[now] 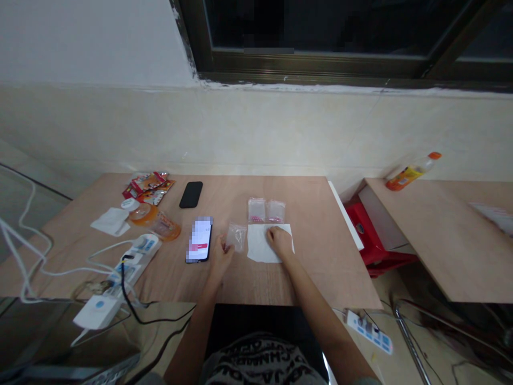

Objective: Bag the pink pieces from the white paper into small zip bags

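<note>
At the near edge of a pale wood-grain worktop (316, 267), a person has both bare hands down on the surface. The left hand (220, 255) sits at the lower left of a small clear plastic bag (237, 237), its fingers curled against the bag's edge, though I cannot tell whether that grip is actually pinching the plastic. The bag lies flat, slightly skewed, its long axis leaning from upper left to lower right. The right hand (280, 241) rests palm down on a white paper sheet (260, 246), its grip flat and holding nothing, the fingers pointing toward the left hand. The sheet's long side runs across the worktop. Just beyond it lie two small clear bags (266, 210) side by side, with something pink inside each. Left of the hands, a smartphone (199, 239) shows a lit screen with a red band, its writing blurred beyond reading. Farther off lie a black phone (191, 194), a heap of colourful snack packets (147, 187) and a power strip (136, 262). On a second table, an orange-capped bottle (412, 172) carries a label too small to read.
</note>
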A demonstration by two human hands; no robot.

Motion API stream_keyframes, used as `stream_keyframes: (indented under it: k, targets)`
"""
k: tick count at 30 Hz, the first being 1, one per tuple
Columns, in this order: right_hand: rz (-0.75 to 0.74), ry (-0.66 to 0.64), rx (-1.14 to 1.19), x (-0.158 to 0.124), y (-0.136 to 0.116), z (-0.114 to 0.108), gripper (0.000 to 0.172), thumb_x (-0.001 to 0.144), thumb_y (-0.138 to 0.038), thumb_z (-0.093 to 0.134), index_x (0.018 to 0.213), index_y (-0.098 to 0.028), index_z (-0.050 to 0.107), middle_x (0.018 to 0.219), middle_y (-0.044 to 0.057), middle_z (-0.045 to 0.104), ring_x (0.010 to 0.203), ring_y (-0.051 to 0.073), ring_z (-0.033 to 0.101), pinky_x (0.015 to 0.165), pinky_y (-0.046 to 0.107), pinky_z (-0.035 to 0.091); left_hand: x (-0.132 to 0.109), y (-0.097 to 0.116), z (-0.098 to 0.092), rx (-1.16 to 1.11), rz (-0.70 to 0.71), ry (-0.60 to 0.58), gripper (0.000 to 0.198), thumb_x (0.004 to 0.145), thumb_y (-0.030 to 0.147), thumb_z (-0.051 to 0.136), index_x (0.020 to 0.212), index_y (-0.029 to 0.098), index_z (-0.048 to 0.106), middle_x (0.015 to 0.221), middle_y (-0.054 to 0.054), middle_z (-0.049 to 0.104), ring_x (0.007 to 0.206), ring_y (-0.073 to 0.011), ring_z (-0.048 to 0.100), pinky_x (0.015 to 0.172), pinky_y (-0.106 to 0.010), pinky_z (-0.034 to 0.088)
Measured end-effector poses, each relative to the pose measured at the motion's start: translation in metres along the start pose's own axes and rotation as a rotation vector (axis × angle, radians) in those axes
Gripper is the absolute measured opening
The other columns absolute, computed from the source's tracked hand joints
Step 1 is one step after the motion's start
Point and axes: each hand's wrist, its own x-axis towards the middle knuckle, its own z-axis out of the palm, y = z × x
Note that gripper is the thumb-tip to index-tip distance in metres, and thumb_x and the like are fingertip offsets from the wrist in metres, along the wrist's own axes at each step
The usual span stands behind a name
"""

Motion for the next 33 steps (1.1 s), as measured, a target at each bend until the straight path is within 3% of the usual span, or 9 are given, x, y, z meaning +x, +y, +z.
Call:
stream_keyframes:
  k: [4, 9, 14, 20, 27, 33]
  targets:
    - [-0.01, -0.001, -0.01, -0.001, 0.0, -0.001, 0.033, 0.099, -0.029, 0.039, 0.093, -0.016, 0.069, 0.098, 0.01, 0.071, 0.086, 0.017, 0.065, 0.07, 0.023, 0.039, 0.002, -0.005, -0.001, 0.229, 0.067, 0.002, 0.036, 0.074, 0.026, 0.06, 0.109, 0.018, 0.057, 0.088, -0.004, 0.061, 0.082, -0.0232, 0.062, 0.081, -0.041, 0.051]
    - [-0.021, 0.01, -0.017, -0.001, -0.001, -0.001, 0.034, 0.099, -0.031, 0.038, 0.093, -0.017, 0.069, 0.098, 0.009, 0.071, 0.087, 0.017, 0.065, 0.071, 0.024, 0.04, 0.001, -0.002, 0.0, 0.399, 0.226, 0.02, 0.033, 0.078, 0.025, 0.058, 0.11, 0.016, 0.06, 0.109, -0.013, 0.06, 0.109, -0.0312, 0.058, 0.099, -0.05, 0.045]
    - [-0.014, -0.006, -0.015, 0.0, -0.001, -0.001, 0.033, 0.099, -0.03, 0.039, 0.093, -0.016, 0.069, 0.099, 0.01, 0.071, 0.089, 0.017, 0.064, 0.071, 0.024, 0.04, 0.0, -0.003, 0.009, 0.474, 0.283, -0.057, 0.036, 0.083, 0.024, 0.054, 0.118, 0.017, 0.058, 0.122, -0.014, 0.054, 0.12, -0.0295, 0.051, 0.106, -0.049, 0.04]
    - [-0.017, 0.015, -0.001, 0.0, 0.0, 0.001, 0.033, 0.099, -0.03, 0.039, 0.093, -0.017, 0.068, 0.097, 0.009, 0.07, 0.087, 0.017, 0.064, 0.071, 0.024, 0.04, 0.001, -0.001, 0.013, 0.518, 0.296, -0.05, 0.036, 0.082, 0.022, 0.055, 0.118, 0.02, 0.06, 0.125, -0.012, 0.052, 0.122, -0.0295, 0.048, 0.107, -0.048, 0.039]
    - [-0.028, 0.024, -0.003, 0.0, 0.001, 0.0, 0.033, 0.1, -0.031, 0.038, 0.093, -0.017, 0.067, 0.097, 0.009, 0.069, 0.088, 0.017, 0.063, 0.072, 0.024, 0.039, 0.01, 0.029, 0.022, 0.521, 0.414, -0.074, 0.032, 0.085, 0.023, 0.054, 0.115, 0.019, 0.064, 0.126, -0.015, 0.054, 0.118, -0.0307, 0.049, 0.104, -0.048, 0.04]
    - [-0.059, 0.042, 0.002, 0.0, 0.001, 0.001, 0.033, 0.1, -0.031, 0.038, 0.092, -0.017, 0.066, 0.096, 0.009, 0.069, 0.091, 0.017, 0.062, 0.076, 0.023, 0.04, 0.019, 0.062, 0.052, 0.657, 0.54, -0.208, 0.033, 0.088, 0.022, 0.05, 0.119, 0.022, 0.063, 0.128, -0.011, 0.056, 0.118, -0.0291, 0.047, 0.102, -0.046, 0.038]
